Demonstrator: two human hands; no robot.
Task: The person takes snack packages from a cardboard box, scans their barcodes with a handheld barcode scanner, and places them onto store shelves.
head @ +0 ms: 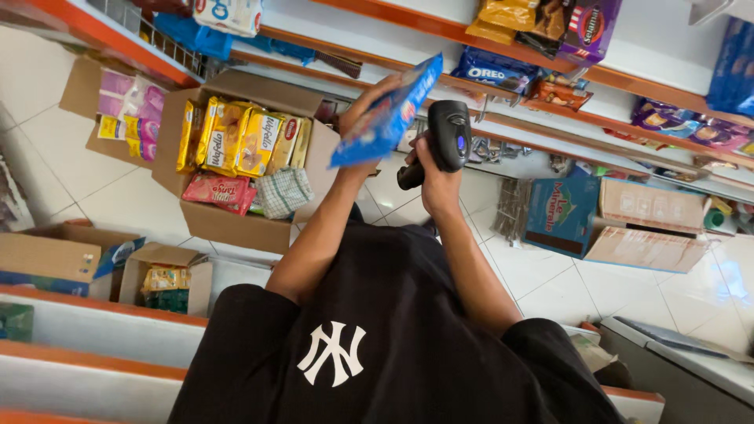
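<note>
My left hand (363, 106) is raised in front of me and grips a flat blue snack packet (390, 110) by its lower edge, tilted on its side. My right hand (433, 174) holds a black handheld barcode scanner (448, 135) just to the right of the packet, its head close to the packet's edge. Both forearms reach out from my black shirt (377, 338) toward the shelves.
An open cardboard box (228, 224) of yellow and red snack packs sits on the white tiled floor to the left. Further boxes (78, 94) (161, 255) lie nearby. A blue carton (559, 216) and a brown carton (652, 208) stand right. Orange-edged shelves (628, 82) hold packets.
</note>
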